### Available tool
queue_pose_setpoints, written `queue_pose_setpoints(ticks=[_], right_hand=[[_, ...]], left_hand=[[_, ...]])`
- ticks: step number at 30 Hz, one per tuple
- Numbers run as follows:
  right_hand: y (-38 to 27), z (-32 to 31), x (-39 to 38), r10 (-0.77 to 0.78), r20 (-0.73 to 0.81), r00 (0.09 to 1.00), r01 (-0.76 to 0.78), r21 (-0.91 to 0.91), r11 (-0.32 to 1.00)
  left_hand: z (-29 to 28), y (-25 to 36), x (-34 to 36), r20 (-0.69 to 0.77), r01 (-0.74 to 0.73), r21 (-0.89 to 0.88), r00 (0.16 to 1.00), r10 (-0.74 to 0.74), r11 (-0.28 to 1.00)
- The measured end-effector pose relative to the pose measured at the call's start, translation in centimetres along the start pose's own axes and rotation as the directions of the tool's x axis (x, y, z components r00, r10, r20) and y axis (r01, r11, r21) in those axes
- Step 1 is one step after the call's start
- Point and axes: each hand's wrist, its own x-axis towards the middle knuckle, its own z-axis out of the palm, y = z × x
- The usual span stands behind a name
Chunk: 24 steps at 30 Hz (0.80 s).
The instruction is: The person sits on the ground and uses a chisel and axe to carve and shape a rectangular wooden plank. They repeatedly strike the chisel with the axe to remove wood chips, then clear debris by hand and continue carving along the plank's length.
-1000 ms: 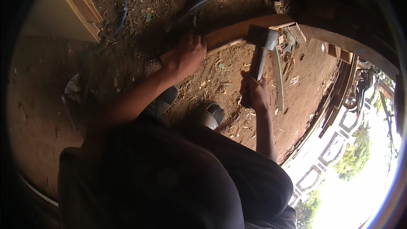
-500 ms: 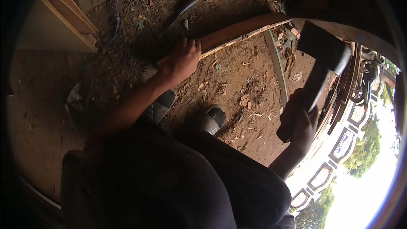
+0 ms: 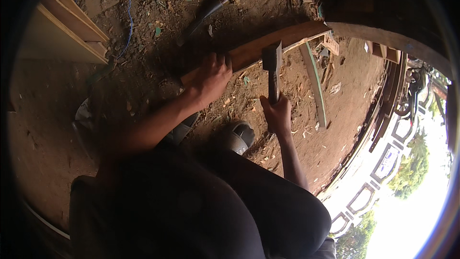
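Observation:
My left hand (image 3: 211, 79) is closed over the near end of a long brown wooden board (image 3: 256, 48), which runs away to the right just above the ground. Closed round a handle, my right hand (image 3: 279, 113) holds a cleaver-like chopping tool (image 3: 272, 60) with a broad, dark, squarish blade. The blade stands upright and overlaps the board's right-hand edge in view; I cannot tell whether it touches the wood. Pale, rough wood shows along that edge.
A long dark tool (image 3: 203, 17) lies on the soil beyond my left hand. A green-edged wood strip (image 3: 314, 86) lies right of the chopping tool. Wood chips litter the ground around my sandals (image 3: 238, 137). Wooden panels (image 3: 72, 24) stand at the far left, beside blue string (image 3: 130, 24).
My right hand has swung the chopping tool leftward from the far right to the board, its blade turning nearly edge-on. My left hand keeps its grip, with the board shifted slightly.

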Motion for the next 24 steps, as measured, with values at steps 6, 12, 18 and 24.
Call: queue_pose_setpoints(ticks=[6,12,18,24], right_hand=[[2.8,-0.9,-3.0,0.021,0.305,0.952,-0.248,0.733,0.633],[5.0,1.7,-3.9,0.177,0.264,0.948,-0.314,0.864,0.393],[10.4,2.3,-4.1,0.186,0.504,0.843,-0.488,0.863,-0.127],[12.8,2.9,-4.2,-0.079,0.520,0.850,-0.516,0.795,-0.318]], left_hand=[[0.4,0.2,-0.3,0.065,-0.041,-0.031,0.997,0.043,0.999],[0.7,-0.1,-0.4,-0.003,0.029,-0.196,1.000,-0.030,0.980],[0.4,-2.6,-2.1,0.044,0.113,-0.360,0.994,-0.104,0.926],[0.2,-1.8,-5.7,-0.056,0.216,-0.274,0.969,-0.239,0.937]])
